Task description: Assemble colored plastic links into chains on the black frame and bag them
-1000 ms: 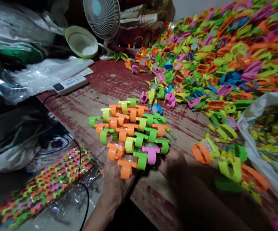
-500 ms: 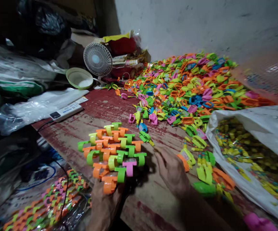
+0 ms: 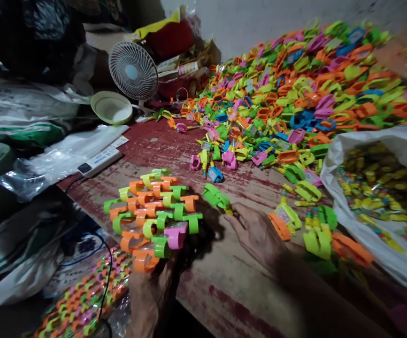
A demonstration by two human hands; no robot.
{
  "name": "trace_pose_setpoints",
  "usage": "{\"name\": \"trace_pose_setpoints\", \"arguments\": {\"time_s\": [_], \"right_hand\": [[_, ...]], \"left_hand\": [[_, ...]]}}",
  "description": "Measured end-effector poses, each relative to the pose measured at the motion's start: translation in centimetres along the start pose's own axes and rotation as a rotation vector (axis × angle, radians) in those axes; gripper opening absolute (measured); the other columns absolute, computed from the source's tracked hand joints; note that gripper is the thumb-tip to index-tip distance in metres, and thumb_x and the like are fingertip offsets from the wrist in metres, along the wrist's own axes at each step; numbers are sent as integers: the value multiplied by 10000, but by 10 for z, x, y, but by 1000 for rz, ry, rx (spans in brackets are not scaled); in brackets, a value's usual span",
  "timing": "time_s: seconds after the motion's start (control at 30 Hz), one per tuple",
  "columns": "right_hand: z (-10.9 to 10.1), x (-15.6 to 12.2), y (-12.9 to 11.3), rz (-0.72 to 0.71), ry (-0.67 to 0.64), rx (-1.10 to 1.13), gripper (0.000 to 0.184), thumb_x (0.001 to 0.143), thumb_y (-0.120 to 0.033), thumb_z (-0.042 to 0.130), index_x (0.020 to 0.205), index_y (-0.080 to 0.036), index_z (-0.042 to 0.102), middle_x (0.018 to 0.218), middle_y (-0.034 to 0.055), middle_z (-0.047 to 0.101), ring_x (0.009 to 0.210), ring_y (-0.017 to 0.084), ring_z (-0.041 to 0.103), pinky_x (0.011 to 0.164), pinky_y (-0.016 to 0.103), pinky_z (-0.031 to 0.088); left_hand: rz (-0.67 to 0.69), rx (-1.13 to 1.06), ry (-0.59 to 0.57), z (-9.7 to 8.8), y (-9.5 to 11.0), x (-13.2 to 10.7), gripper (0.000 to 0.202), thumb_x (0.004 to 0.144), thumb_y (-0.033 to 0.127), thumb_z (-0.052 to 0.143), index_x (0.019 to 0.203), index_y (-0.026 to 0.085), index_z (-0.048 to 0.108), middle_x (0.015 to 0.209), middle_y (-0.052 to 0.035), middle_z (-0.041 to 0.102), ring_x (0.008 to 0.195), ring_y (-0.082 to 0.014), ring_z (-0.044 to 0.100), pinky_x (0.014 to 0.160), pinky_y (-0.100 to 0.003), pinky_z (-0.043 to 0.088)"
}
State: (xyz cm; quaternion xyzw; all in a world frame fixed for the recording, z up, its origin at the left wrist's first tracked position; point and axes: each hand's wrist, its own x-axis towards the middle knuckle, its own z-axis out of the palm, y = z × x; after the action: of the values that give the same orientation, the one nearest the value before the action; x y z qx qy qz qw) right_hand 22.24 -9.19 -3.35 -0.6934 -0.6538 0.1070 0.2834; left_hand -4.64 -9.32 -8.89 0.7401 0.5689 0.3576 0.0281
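Observation:
My left hand (image 3: 149,291) supports a cluster of plastic toy watches (image 3: 154,211) from below, with most of its fingers hidden behind them. They sit packed in rows, their curved orange, green, yellow and pink straps facing up. To the right, my right hand (image 3: 257,230) is closed with thumb and forefinger at the yellow end of a single green toy watch (image 3: 216,196) lying on the table. Loose toy watches, among them an orange one (image 3: 279,226) and a yellow one (image 3: 318,244), lie just beyond that hand.
A large heap of toy watches (image 3: 277,94) rises against the wall. At right stands a white sack (image 3: 333,164) of yellow pieces. A fan (image 3: 133,70), a bowl (image 3: 110,108) and a white power strip (image 3: 99,162) are at back left. More watches in plastic (image 3: 83,291) lie below left.
My right hand has reached the green toy watch and closed on its yellow end. The cluster in my left hand has shifted slightly left in view. The camera view has tilted and moved closer.

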Motion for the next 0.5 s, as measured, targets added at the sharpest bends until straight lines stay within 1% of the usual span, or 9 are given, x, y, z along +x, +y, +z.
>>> {"name": "trace_pose_setpoints", "arguments": {"time_s": [0.1, 0.2, 0.27, 0.3, 0.37, 0.4, 0.43, 0.47, 0.5], "right_hand": [[-5, -18, 1, 10, -36, 129, 199, 966, -323, 525, 814, -220, 599, 597, -32, 562, 504, 122, 501, 478, 246, 323], [-11, -39, 7, -87, 10, 148, 186, 973, -327, 518, 886, -205, 628, 720, 20, 626, 624, 150, 570, 567, 256, 416], [-17, -53, 9, -137, 23, 111, 169, 957, -303, 523, 905, -203, 649, 792, 50, 660, 716, 183, 611, 647, 285, 463], [-21, -60, 9, -152, -14, 112, 161, 945, -280, 519, 899, -208, 656, 808, 52, 673, 741, 193, 627, 667, 293, 475], [-26, -72, 6, -186, -160, 171, 182, 933, -233, 488, 913, -222, 669, 834, 40, 701, 756, 190, 655, 663, 283, 488], [-29, -77, 2, -196, -255, 208, 209, 941, -221, 465, 951, -226, 674, 858, 35, 716, 755, 182, 666, 652, 272, 491], [-30, -81, -2, -196, -342, 235, 235, 952, -213, 445, 992, -226, 676, 880, 33, 727, 750, 174, 673, 646, 260, 495], [-32, -85, -7, -195, -407, 248, 246, 962, -210, 434, 1009, -222, 675, 885, 33, 732, 743, 166, 675, 643, 249, 498], [-33, -87, -12, -198, -450, 250, 238, 967, -217, 439, 1001, -218, 674, 878, 33, 733, 738, 159, 674, 646, 239, 501]], "left_hand": [[-86, 0, 130, -5, 11, -14, 282, 880, 491, 627, 826, 217, 660, 652, 7, 634, 555, -167, 600, 522, -254, 475], [-86, -51, 149, -21, 31, -26, 232, 898, 390, 645, 749, 233, 563, 639, 34, 583, 583, -144, 562, 589, -239, 463], [-84, -142, 82, -34, 49, -29, 209, 920, 349, 631, 759, 235, 562, 633, 46, 570, 571, -129, 545, 612, -233, 463], [-106, -220, 19, -41, 59, -29, 187, 942, 343, 605, 790, 236, 581, 642, 48, 578, 570, -123, 550, 618, -229, 467], [-192, -432, -152, -50, 78, -25, 181, 988, 376, 527, 915, 243, 626, 724, 32, 647, 632, -126, 607, 629, -223, 480], [-278, -553, -261, -53, 87, -21, 225, 1007, 416, 486, 1080, 250, 619, 853, 7, 697, 733, -143, 652, 672, -234, 502], [-334, -681, -320, -55, 94, -18, 334, 1007, 474, 468, 1246, 260, 561, 991, -18, 718, 810, -158, 676, 696, -248, 518], [-325, -789, -382, -55, 99, -14, 431, 985, 520, 498, 1334, 267, 511, 1116, -43, 711, 885, -176, 688, 732, -265, 533], [-310, -837, -436, -53, 103, -12, 443, 975, 520, 526, 1338, 267, 523, 1178, -56, 698, 951, -189, 686, 796, -283, 536]]}}
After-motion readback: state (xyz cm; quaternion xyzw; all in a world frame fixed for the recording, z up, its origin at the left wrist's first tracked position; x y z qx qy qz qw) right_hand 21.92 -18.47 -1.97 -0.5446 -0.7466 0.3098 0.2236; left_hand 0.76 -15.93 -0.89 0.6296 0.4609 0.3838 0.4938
